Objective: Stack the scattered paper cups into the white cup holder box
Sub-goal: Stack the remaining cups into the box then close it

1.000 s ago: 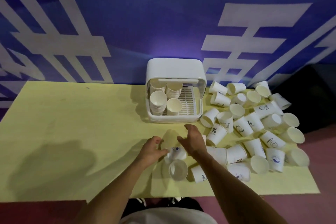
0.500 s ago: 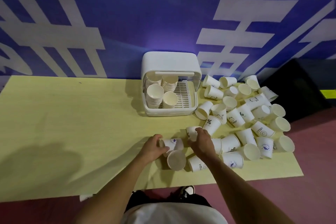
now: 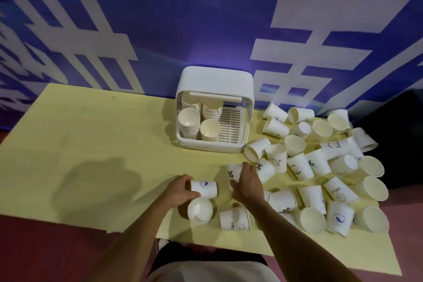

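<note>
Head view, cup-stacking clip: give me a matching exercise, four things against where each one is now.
Things:
1. left hand
2. right hand
3. white cup holder box
4. cup stacks

Places:
A. at the table's far edge, by the blue wall
B. grasping a cup with a percent sign
C. inside the box, on its left side
D. grasping a cup with a blue logo

Pairs: 1-D, 2-B, 3-A, 4-C
</note>
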Demonstrator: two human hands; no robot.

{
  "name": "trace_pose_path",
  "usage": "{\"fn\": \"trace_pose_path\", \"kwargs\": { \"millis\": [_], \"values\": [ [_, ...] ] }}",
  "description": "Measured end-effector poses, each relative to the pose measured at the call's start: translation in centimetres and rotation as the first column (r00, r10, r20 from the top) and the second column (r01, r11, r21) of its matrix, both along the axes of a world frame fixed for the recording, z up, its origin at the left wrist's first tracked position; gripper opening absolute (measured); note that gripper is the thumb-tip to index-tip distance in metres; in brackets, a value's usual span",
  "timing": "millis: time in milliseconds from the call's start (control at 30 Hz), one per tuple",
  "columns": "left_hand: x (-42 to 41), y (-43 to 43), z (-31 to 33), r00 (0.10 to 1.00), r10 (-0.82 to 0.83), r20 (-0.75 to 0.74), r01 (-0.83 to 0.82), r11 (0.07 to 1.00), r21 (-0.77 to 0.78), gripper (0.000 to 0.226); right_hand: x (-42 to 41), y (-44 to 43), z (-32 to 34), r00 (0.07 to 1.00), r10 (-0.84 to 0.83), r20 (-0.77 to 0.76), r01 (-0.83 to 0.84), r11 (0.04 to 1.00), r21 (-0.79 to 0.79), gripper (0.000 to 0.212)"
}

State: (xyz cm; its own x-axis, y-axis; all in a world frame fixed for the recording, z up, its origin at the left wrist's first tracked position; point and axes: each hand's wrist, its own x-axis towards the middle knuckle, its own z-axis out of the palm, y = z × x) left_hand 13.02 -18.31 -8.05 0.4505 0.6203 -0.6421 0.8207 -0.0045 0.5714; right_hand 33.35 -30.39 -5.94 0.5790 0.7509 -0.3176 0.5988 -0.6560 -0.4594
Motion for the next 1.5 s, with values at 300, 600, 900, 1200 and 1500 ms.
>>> {"fn": "trace_pose_path", "kwargs": {
  "millis": [300,600,900,1200,1500],
  "values": [
    [1.0,1.8,0.4,0.993,0.106,0.058,-0.107,0.994,0.004,0.047,0.4,2.7,-0.9,0.999,0.05,0.011,-0.049,0.998,-0.046,0.06],
    [1.4,5.8,1.3,0.95,0.256,0.178,-0.264,0.964,0.021,0.06,-0.9,4.9,-1.2,0.995,0.0,-0.1,0.002,1.0,0.017,0.072],
    [1.7,8.6,1.8,0.931,0.262,0.254,-0.291,0.953,0.086,0.063,1.0,9.5,3.4,0.934,-0.076,-0.349,0.235,0.867,0.44,0.09],
    [1.3,9.7,2.8,0.932,0.246,0.267,-0.266,0.963,0.041,0.058,0.6,14.8,4.7,0.982,-0.031,-0.189,0.129,0.838,0.531,0.073],
    [0.7,10.5,3.4,0.929,0.264,0.258,-0.281,0.959,0.029,0.062,0.3,15.2,3.0,0.994,-0.025,-0.104,0.069,0.894,0.443,0.076]
  ]
}}
